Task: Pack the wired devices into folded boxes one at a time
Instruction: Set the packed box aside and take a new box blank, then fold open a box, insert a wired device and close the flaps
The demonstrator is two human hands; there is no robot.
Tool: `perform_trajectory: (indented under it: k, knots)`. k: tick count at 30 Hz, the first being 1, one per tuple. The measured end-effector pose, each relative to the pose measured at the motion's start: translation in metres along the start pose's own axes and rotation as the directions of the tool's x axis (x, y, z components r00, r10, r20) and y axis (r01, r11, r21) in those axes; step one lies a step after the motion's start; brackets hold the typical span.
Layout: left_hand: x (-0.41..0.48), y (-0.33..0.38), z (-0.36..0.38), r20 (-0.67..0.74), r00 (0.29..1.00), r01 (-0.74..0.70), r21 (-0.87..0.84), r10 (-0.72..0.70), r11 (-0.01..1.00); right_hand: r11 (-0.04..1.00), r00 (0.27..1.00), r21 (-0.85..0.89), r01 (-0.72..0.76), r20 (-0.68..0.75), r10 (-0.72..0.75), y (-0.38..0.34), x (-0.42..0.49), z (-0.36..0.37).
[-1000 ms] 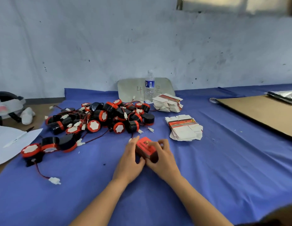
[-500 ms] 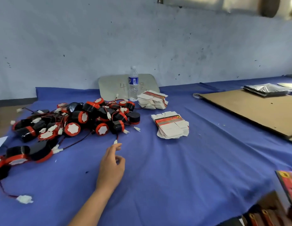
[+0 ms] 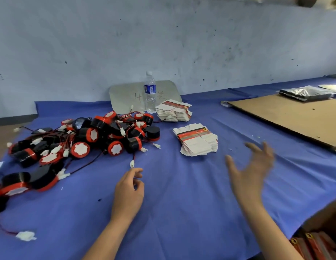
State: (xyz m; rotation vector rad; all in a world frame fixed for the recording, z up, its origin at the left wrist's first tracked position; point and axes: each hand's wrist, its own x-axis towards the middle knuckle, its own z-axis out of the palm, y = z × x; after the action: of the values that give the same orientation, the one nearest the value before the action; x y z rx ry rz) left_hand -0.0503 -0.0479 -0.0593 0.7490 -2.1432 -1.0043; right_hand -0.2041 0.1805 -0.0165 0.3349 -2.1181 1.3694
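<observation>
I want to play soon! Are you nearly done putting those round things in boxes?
Not nearly. Done: a few red boxes stand in the carton at the lower right. In hand: nothing; the left hand rests loosely curled on the cloth, the right hand is open above it. Left: a big pile of wired devices and two stacks of flat boxes.

Upper left of my frame: black devices [image 3: 82,139] with red rims, white faces. My surface [image 3: 182,203] is blue; flat boxes [image 3: 197,140] white, red-striped.

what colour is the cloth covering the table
Blue cloth, seen clearly in the head view.
</observation>
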Motion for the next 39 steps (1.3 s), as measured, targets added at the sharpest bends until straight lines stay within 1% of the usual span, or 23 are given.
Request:
perform_trajectory:
  k: [1,2,4,5,6,8,10,11,13,15,19,24,27,31,35,39]
  knots:
    - [-0.001,0.001,-0.001,0.003,1.0,0.003,0.011,-0.003,1.0,0.999,0.984,-0.049,0.016,0.177,-0.007,-0.009,0.006,0.027]
    - [-0.002,0.002,-0.001,0.005,1.0,0.005,0.02,-0.005,1.0,0.986,0.943,-0.137,0.097,0.328,-0.047,-0.016,0.013,0.053]
    - [-0.003,0.003,-0.002,0.004,1.0,0.004,0.035,-0.004,0.999,0.947,0.845,-0.219,0.234,0.528,-0.087,-0.024,0.025,0.099]
    - [-0.004,0.004,-0.002,0.004,1.0,0.001,0.043,-0.001,0.999,0.934,0.813,-0.238,0.267,0.576,-0.086,-0.024,0.03,0.117]
    - [-0.004,0.005,-0.002,0.005,1.0,-0.001,0.052,0.001,0.999,0.927,0.779,-0.26,0.27,0.624,-0.052,-0.022,0.035,0.132]
    - [-0.004,0.006,-0.002,0.004,1.0,0.002,0.065,-0.002,0.998,0.909,0.737,-0.351,0.225,0.672,0.077,-0.017,0.042,0.157]
    - [-0.005,0.008,-0.001,-0.002,1.0,0.004,0.069,-0.004,0.998,0.875,0.718,-0.439,0.201,0.674,0.173,-0.016,0.043,0.167]
    - [-0.004,0.007,-0.001,-0.005,1.0,0.002,0.074,-0.002,0.997,0.857,0.732,-0.472,0.208,0.656,0.184,-0.014,0.042,0.172]
    - [-0.005,0.007,-0.001,-0.001,1.0,-0.003,0.09,0.003,0.996,0.821,0.768,-0.514,0.249,0.621,0.156,-0.013,0.038,0.173]
    - [-0.004,0.007,-0.002,0.003,1.0,-0.007,0.099,0.007,0.995,0.816,0.779,-0.506,0.279,0.616,0.115,-0.015,0.033,0.169]
    - [-0.003,0.01,-0.003,0.005,1.0,-0.005,0.059,0.005,0.998,0.835,0.791,-0.46,0.301,0.609,0.05,-0.013,0.023,0.155]
    - [-0.003,0.006,-0.008,0.052,0.998,0.039,-0.016,-0.038,0.999,0.849,0.781,-0.442,0.288,0.622,0.059,-0.013,0.02,0.147]
    - [0.0,0.004,-0.009,0.076,0.997,0.031,-0.014,-0.03,0.999,0.857,0.779,-0.436,0.273,0.623,0.069,-0.015,0.022,0.147]
    - [-0.001,0.005,-0.007,0.109,0.994,0.022,0.021,-0.024,1.0,0.874,0.814,-0.428,0.229,0.577,0.069,-0.015,0.03,0.142]
    - [0.0,0.004,-0.008,0.11,0.994,0.005,0.032,-0.009,0.999,0.849,0.829,-0.431,0.307,0.558,-0.017,-0.017,0.025,0.146]
    - [0.0,0.005,-0.007,0.109,0.994,0.007,0.023,-0.01,1.0,0.873,0.88,-0.392,0.291,0.468,-0.083,-0.019,0.024,0.148]
